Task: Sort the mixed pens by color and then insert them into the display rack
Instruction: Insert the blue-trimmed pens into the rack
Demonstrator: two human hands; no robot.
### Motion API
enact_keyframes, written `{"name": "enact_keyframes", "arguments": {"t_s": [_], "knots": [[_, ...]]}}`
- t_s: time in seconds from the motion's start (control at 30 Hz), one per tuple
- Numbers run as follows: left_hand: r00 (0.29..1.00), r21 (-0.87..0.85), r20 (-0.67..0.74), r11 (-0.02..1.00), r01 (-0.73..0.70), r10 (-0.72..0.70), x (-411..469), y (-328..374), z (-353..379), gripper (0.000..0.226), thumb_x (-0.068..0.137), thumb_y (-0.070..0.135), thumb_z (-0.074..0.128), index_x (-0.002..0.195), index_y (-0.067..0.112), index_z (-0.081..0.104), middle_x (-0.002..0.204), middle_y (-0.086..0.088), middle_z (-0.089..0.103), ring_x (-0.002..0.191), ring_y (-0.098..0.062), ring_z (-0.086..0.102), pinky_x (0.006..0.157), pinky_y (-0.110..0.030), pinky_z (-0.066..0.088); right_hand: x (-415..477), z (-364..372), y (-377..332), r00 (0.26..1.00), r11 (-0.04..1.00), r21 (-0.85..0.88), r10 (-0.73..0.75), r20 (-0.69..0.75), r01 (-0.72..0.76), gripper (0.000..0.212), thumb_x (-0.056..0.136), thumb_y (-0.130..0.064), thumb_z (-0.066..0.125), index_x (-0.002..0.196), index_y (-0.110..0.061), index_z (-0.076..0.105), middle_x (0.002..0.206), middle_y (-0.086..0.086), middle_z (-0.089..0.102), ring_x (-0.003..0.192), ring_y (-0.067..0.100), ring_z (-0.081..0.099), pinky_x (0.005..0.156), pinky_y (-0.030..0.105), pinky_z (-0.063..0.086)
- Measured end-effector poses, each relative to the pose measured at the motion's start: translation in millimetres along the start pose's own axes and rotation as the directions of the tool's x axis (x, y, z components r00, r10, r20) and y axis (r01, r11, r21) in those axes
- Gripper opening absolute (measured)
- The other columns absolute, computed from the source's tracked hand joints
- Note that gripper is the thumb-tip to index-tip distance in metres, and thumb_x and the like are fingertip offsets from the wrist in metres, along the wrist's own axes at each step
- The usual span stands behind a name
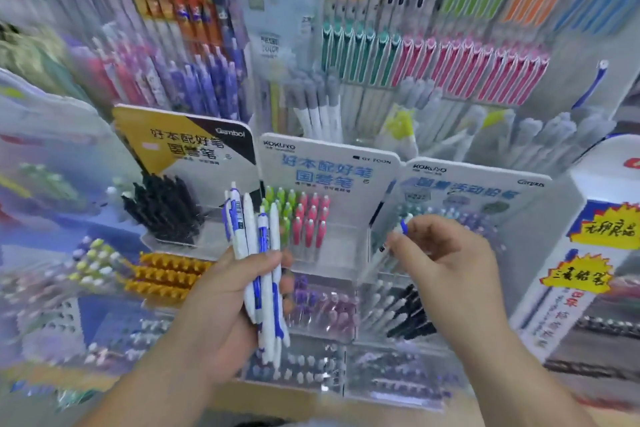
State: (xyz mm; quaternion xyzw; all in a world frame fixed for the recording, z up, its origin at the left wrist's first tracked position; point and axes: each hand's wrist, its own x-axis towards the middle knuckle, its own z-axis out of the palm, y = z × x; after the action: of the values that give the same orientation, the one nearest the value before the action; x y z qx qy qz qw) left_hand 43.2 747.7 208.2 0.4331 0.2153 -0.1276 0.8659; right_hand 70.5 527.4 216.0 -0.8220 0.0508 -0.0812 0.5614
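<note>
Well, in the head view, a person stands at a shop shelf full of pens. The left hand [221, 308] is low in the middle. Its grip is closed round a bunch of white and blue pens [249, 229]. The pens stand almost straight up. Their tops stick out above the thumb and their tips poke out under the hand. The bunch is in front of the display rack [341, 246], not in it.

The right hand [450, 253] is up on the right, near the left hand but not touching it. Its grip pinches a single pen [404, 224], white and blue too, between thumb and fingers. Only a small bit of it shows past the fingers. It is held in front of the right part of the rack, which is too blurry to read well.

The rack is made of clear boxes with a white card [329, 166] on top. In the middle box, green pens [282, 208] stand just beside pink pens [311, 218], and the right half of that box looks bare. Black pens [166, 211] fill the box to the left. Yellow pens [166, 274] lie below them. Behind the rack, rows of bright pens [450, 62] hang, all blurry.
</note>
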Motion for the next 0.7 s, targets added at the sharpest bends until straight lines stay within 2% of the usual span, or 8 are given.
{"name": "enact_keyframes", "arguments": {"t_s": [0.07, 0.17, 0.27, 0.37, 0.47, 0.57, 0.63, 0.7], "knots": [[0.999, 0.014, 0.035, 1.0, 0.021, -0.021, 5, 4, -7, 0.041, 0.073, 0.009, 0.065, 0.114, 0.008, 0.061, 0.079, -0.011, 0.062, 0.057, -0.02, 0.054, 0.049, -0.032, 0.05, 5, 12, -5, 0.997, 1.0, -0.031, -0.006, -0.073, 0.004, 0.013, 0.083, -0.017, 0.077, 0.073, -0.021, 0.069, 0.063, -0.01, 0.066, 0.058, 0.004, 0.058, 0.058, 0.011, 0.044], [0.995, 0.003, 0.086, 0.999, 0.054, -0.054, 11, 9, -14, 0.04, 0.073, 0.008, 0.066, 0.113, 0.009, 0.063, 0.081, -0.012, 0.061, 0.058, -0.02, 0.054, 0.049, -0.032, 0.05, 16, 32, -10, 0.986, 0.997, -0.075, -0.042, -0.159, 0.031, 0.014, 0.083, -0.014, 0.076, 0.078, -0.023, 0.067, 0.068, -0.007, 0.068, 0.061, 0.006, 0.061, 0.06, 0.012, 0.046], [0.986, 0.028, 0.14, 0.996, 0.088, -0.091, 12, 15, -19, 0.05, 0.065, 0.0, 0.075, 0.112, 0.01, 0.064, 0.082, -0.012, 0.061, 0.057, -0.019, 0.054, 0.048, -0.031, 0.05, 24, 50, -12, 0.978, 0.978, -0.2, -0.099, -0.186, 0.061, 0.015, 0.084, -0.015, 0.075, 0.081, -0.025, 0.064, 0.07, -0.007, 0.067, 0.065, 0.009, 0.063, 0.063, 0.015, 0.05], [0.978, 0.028, 0.174, 0.993, 0.115, -0.118, 12, 21, -26, 0.05, 0.067, 0.0, 0.074, 0.115, 0.009, 0.064, 0.081, -0.012, 0.06, 0.057, -0.018, 0.054, 0.048, -0.031, 0.05, 29, 61, -10, 0.971, 0.951, -0.309, -0.104, -0.217, 0.033, 0.011, 0.083, -0.022, 0.075, 0.082, -0.026, 0.065, 0.067, -0.012, 0.065, 0.067, 0.005, 0.062, 0.064, 0.02, 0.049], [0.972, 0.005, 0.189, 0.99, 0.144, -0.142, 13, 26, -30, 0.046, 0.07, 0.008, 0.071, 0.115, 0.007, 0.062, 0.08, -0.011, 0.059, 0.055, -0.018, 0.053, 0.047, -0.03, 0.049, 31, 65, -10, 0.97, 0.925, -0.378, -0.107, -0.219, 0.017, 0.01, 0.085, -0.026, 0.074, 0.084, -0.026, 0.065, 0.069, -0.014, 0.065, 0.069, 0.005, 0.063, 0.066, 0.023, 0.051], [0.967, 0.015, 0.198, 0.987, 0.16, -0.16, 12, 28, -33, 0.055, 0.059, 0.014, 0.084, 0.111, 0.006, 0.065, 0.079, -0.011, 0.06, 0.053, -0.018, 0.053, 0.046, -0.031, 0.049, 35, 67, -11, 0.975, 0.897, -0.443, -0.11, -0.194, 0.013, 0.01, 0.085, -0.027, 0.074, 0.089, -0.023, 0.067, 0.074, -0.012, 0.067, 0.072, 0.012, 0.064, 0.069, 0.029, 0.053], [0.967, -0.001, 0.202, 0.987, 0.159, -0.155, 11, 29, -33, 0.047, 0.069, 0.012, 0.072, 0.115, 0.007, 0.063, 0.08, -0.01, 0.06, 0.054, -0.018, 0.053, 0.046, -0.031, 0.05, 39, 69, -13, 0.981, 0.875, -0.484, -0.103, -0.164, 0.011, 0.01, 0.085, -0.028, 0.074, 0.09, -0.022, 0.068, 0.074, -0.012, 0.067, 0.072, 0.011, 0.064, 0.069, 0.03, 0.054], [0.966, -0.013, 0.209, 0.987, 0.16, -0.154, 11, 28, -34, 0.048, 0.071, 0.007, 0.07, 0.118, 0.006, 0.062, 0.081, -0.01, 0.061, 0.055, -0.017, 0.054, 0.047, -0.031, 0.05, 42, 71, -15, 0.983, 0.862, -0.507, -0.107, -0.152, 0.015, 0.009, 0.084, -0.027, 0.074, 0.087, -0.023, 0.067, 0.072, -0.012, 0.066, 0.07, 0.01, 0.063, 0.069, 0.03, 0.054]]}}
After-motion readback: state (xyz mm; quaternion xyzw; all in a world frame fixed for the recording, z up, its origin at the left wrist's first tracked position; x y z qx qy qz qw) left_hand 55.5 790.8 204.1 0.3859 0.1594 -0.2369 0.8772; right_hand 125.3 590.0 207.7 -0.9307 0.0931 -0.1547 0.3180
